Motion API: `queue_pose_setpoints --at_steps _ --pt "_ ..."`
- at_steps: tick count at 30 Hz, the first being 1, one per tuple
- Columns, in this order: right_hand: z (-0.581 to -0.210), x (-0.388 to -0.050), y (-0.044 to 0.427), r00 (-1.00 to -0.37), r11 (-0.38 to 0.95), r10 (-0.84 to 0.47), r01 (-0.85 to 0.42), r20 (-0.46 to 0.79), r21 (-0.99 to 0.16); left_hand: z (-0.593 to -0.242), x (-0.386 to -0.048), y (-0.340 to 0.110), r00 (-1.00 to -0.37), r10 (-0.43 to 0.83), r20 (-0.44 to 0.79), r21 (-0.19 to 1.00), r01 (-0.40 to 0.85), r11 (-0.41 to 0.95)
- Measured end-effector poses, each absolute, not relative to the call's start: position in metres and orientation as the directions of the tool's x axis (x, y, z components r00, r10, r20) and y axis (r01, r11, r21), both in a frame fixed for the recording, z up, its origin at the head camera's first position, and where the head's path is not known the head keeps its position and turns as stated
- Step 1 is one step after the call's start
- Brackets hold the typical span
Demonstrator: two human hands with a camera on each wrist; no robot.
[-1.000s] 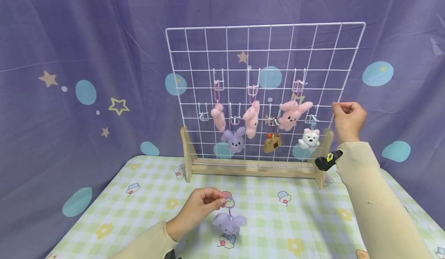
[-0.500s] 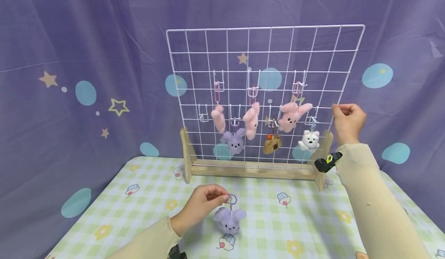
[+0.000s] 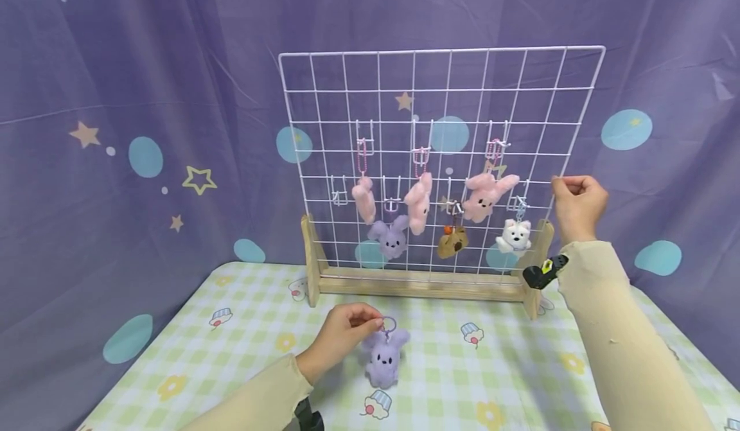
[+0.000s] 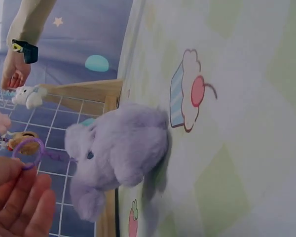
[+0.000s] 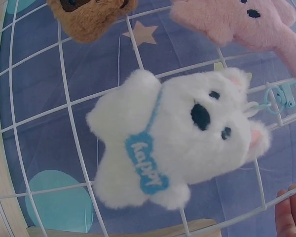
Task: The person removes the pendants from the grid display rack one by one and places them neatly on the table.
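My left hand point(image 3: 341, 334) pinches the purple ring point(image 4: 28, 152) of a fluffy lilac bunny keychain point(image 3: 384, 360) over the front of the table. The bunny hangs upright below the ring, facing me in the head view. Its feet are close to the cloth; whether they touch I cannot tell. Farther back, my right hand point(image 3: 580, 203) grips the right side wire of a white grid rack point(image 3: 445, 88) between thumb and fingers. Nearest to that hand hangs a white dog plush point(image 5: 172, 133) with a blue "happy" tag, on a light blue clasp point(image 5: 284, 96).
Hooks on the grid bear several pink plushes point(image 3: 484, 198), another lilac bunny point(image 3: 392, 238) and a brown plush point(image 3: 453, 243). One hook point(image 3: 339, 196) at the left carries nothing. A wooden base point(image 3: 422, 284) holds the grid on the checked tablecloth point(image 3: 254, 347), before a purple curtain point(image 3: 144, 45).
My left hand has shifted slightly right and up with the ring. The bunny, slumped before with its ears spread, now hangs straight with its body showing. My right hand keeps its hold.
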State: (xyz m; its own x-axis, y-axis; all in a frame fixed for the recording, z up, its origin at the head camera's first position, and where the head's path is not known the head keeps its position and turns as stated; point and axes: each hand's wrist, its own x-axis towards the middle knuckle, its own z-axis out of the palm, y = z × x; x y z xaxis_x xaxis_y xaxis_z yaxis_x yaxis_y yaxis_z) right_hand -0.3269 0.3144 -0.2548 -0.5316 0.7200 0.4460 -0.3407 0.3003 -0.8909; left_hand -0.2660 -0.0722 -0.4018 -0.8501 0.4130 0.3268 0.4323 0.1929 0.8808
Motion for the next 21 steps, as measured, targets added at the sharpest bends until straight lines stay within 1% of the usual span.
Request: queue_pose_setpoints --at_steps 6,13,17,21 --pt "-0.256 -0.327 0.315 -0.534 0.303 0.719 -0.335 0.445 -0.892 -0.412 -0.277 -0.068 -0.875 0.387 0.289 0.904 0.383 0.190" --pt "-0.257 -0.327 0.315 -0.533 0.295 0.722 -0.338 0.440 -0.894 -0.423 -0.287 -0.066 -0.913 0.358 0.195 0.956 0.259 0.141" --pt "-0.257 -0.327 0.315 -0.537 0.297 0.720 -0.335 0.440 -0.894 -0.426 -0.290 -0.066 -0.922 0.352 0.160 0.971 0.212 0.114" --pt "-0.256 -0.328 0.315 -0.537 0.302 0.718 -0.332 0.442 -0.894 -0.426 -0.292 -0.063 -0.928 0.343 0.144 0.976 0.191 0.108"
